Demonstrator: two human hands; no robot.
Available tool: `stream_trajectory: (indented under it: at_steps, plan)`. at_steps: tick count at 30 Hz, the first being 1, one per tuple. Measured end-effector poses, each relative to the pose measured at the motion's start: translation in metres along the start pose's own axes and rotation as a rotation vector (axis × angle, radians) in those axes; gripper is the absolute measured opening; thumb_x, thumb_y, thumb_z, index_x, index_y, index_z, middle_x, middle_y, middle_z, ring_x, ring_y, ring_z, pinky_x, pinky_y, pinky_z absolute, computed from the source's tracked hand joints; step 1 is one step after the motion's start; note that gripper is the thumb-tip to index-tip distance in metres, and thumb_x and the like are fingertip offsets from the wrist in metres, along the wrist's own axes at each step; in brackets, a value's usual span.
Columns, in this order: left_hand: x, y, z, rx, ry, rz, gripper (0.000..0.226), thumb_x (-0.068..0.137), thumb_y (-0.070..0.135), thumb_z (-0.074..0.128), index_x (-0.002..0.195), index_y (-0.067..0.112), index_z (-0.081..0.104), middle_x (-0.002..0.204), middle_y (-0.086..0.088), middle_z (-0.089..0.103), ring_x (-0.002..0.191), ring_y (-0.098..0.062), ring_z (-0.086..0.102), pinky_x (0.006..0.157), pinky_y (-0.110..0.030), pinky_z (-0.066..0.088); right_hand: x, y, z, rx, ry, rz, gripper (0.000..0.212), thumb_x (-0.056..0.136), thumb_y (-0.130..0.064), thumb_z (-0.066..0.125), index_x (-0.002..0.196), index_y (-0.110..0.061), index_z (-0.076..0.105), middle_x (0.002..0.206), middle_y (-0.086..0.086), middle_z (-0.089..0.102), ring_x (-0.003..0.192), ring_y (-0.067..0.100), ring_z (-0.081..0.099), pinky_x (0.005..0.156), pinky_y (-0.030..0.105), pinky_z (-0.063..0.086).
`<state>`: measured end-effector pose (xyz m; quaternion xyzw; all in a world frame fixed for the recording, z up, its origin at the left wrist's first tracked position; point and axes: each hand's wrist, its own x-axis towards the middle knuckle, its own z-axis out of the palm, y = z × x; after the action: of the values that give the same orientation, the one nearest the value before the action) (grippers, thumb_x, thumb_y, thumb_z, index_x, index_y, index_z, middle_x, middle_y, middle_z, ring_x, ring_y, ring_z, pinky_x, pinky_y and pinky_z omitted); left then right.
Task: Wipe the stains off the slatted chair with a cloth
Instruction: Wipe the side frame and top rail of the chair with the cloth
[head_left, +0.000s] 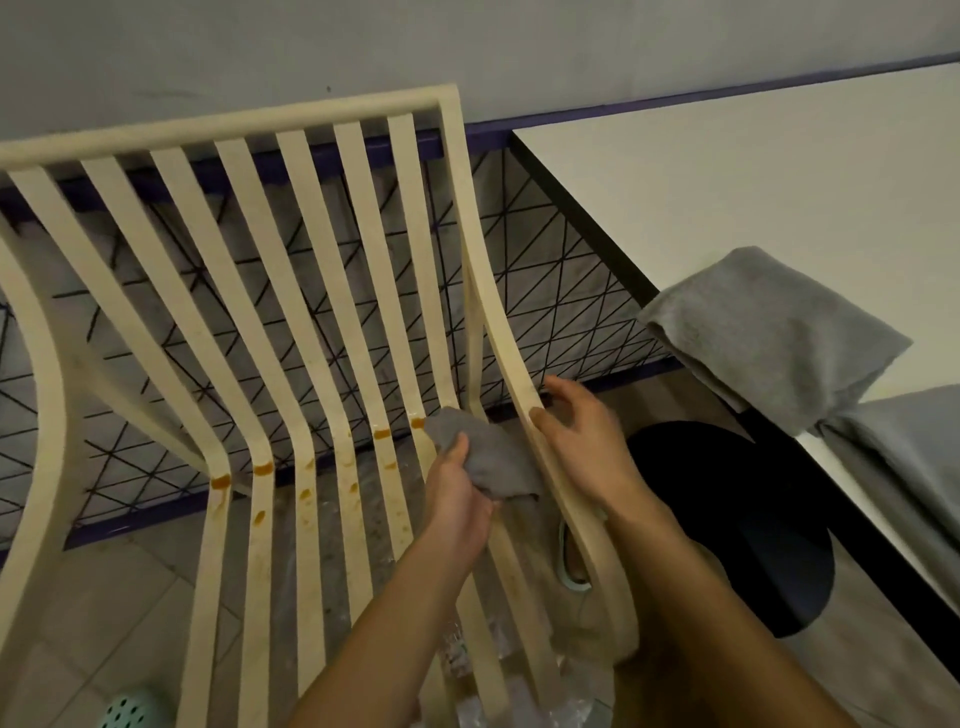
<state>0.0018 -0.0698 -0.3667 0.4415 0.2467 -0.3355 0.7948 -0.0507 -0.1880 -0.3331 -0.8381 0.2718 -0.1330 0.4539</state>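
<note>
The cream slatted chair (291, 291) fills the left and middle of the head view. Orange-brown stains (221, 481) mark the bend of several slats, with smaller drips below them. My left hand (454, 499) grips a bunched grey cloth (488, 457) and presses it on the rightmost slats at the bend, beside a stain (417, 423). My right hand (582, 431) holds the chair's right side rail, thumb on its front edge and fingers curled behind it.
A white table (753, 171) with a dark edge stands at the right, with a folded grey cloth (769, 332) hanging over its edge. A black round stool (737, 525) sits below it. A wire-mesh panel (561, 291) stands behind the chair. Mint slipper (130, 709) on the tiled floor.
</note>
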Motion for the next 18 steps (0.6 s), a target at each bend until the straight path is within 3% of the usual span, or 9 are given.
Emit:
stream_trajectory:
  at_steps: [4, 7, 12, 15, 18]
  plan:
    - [0.044, 0.013, 0.029, 0.081, 0.003, -0.047, 0.05, 0.101, 0.036, 0.045, 0.133, -0.002, 0.05, 0.121, -0.02, 0.064, 0.112, -0.033, 0.062, 0.097, -0.048, 0.049, 0.026, 0.01, 0.025, -0.053, -0.225, 0.229, 0.044, 0.102, -0.038, 0.043, 0.134, -0.009, 0.047, 0.128, 0.013, 0.059, 0.114, 0.027, 0.057, 0.08, 0.026, 0.042]
    - [0.08, 0.038, 0.068, 0.154, 0.042, 0.034, 0.048, 0.102, 0.037, 0.045, 0.133, 0.001, 0.05, 0.111, -0.012, 0.062, 0.108, -0.027, 0.06, 0.095, -0.04, 0.048, 0.025, 0.021, 0.031, -0.039, -0.201, 0.22, 0.045, 0.103, -0.044, 0.037, 0.137, -0.016, 0.044, 0.126, 0.008, 0.059, 0.114, 0.025, 0.056, 0.081, 0.027, 0.04]
    - [0.111, 0.091, 0.112, 0.255, 0.025, 0.104, 0.051, 0.1, 0.044, 0.045, 0.132, 0.005, 0.052, 0.129, -0.012, 0.057, 0.12, -0.033, 0.055, 0.086, -0.043, 0.047, 0.025, 0.032, 0.035, -0.008, -0.198, 0.222, 0.043, 0.101, -0.05, 0.032, 0.134, -0.026, 0.044, 0.121, 0.0, 0.06, 0.114, 0.022, 0.056, 0.096, 0.04, 0.046]
    - [0.117, 0.104, 0.121, 0.282, -0.027, 0.06, 0.066, 0.095, 0.058, 0.045, 0.136, 0.007, 0.052, 0.135, -0.018, 0.054, 0.124, -0.034, 0.052, 0.105, -0.049, 0.041, 0.031, 0.03, 0.038, -0.017, -0.19, 0.232, 0.04, 0.101, -0.05, 0.032, 0.131, -0.025, 0.044, 0.114, 0.002, 0.059, 0.107, 0.021, 0.057, 0.089, 0.038, 0.047]
    - [0.125, 0.088, 0.116, 0.432, -0.041, 0.149, 0.061, 0.095, 0.056, 0.047, 0.135, 0.011, 0.053, 0.128, -0.014, 0.061, 0.115, -0.03, 0.059, 0.103, -0.047, 0.045, 0.031, 0.028, 0.038, -0.04, -0.179, 0.227, 0.035, 0.102, -0.048, 0.032, 0.122, -0.023, 0.046, 0.099, -0.001, 0.058, 0.093, 0.018, 0.059, 0.077, 0.032, 0.044]
